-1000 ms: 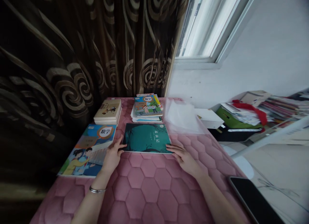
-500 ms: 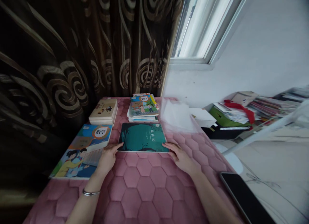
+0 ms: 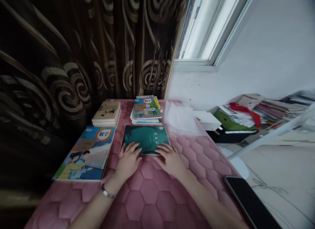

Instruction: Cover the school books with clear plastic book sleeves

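A dark green book (image 3: 146, 137) lies flat on the pink quilted table top (image 3: 152, 193), in front of me. My left hand (image 3: 128, 160) rests open on the book's near left part, fingers spread flat. My right hand (image 3: 169, 160) lies open on its near right part, fingers also flat on the cover. A bracelet sits on my left wrist. Left of the green book lies a large blue illustrated textbook (image 3: 86, 153).
A beige book stack (image 3: 107, 112) and a colourful book stack (image 3: 147, 109) stand behind the green book, with clear plastic sheets (image 3: 180, 120) to their right. A dark phone (image 3: 249, 202) lies at the table's right edge. Brown curtain behind; cluttered books and papers at right.
Both hands moved inward from the green book's side edges onto its cover, closer together. The book itself has stayed in place.
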Motion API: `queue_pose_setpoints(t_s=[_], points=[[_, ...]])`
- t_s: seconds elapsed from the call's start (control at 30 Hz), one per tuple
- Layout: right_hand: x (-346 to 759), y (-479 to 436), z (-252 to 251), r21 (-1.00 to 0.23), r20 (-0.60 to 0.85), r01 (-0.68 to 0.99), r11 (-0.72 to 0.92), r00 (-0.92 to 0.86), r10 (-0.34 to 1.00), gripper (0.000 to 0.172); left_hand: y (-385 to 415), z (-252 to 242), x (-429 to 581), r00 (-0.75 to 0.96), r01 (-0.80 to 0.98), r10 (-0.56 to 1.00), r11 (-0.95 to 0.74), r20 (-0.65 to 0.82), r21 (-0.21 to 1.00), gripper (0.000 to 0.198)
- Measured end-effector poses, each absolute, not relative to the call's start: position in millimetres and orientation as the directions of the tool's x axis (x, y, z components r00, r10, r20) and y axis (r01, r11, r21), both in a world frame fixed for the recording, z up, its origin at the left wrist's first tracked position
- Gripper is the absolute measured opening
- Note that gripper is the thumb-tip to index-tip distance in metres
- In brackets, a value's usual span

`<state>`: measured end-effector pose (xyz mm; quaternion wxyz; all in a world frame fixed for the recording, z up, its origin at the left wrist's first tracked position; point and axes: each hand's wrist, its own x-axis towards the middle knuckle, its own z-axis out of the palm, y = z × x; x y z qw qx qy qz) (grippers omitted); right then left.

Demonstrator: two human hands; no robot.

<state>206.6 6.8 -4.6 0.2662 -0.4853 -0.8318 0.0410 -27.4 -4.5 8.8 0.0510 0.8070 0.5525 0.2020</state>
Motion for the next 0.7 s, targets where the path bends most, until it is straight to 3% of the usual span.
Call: queue_pose_setpoints(t_s=[0.3, 0.7], points=[[161, 16, -14, -0.364, 0.424, 0.800, 0.477, -0.314, 0.849, 0.020, 14, -3, -10, 0.290, 0.874, 0.914, -0.374, 0.283, 0.311, 0.036], [226, 17, -25, -0.379, 0.458, 0.800, 0.464, -0.274, 0.846, 0.017, 9, 6, -70, 0.199, 0.934, 0.930, -0.275, 0.309, 0.226, 0.024]])
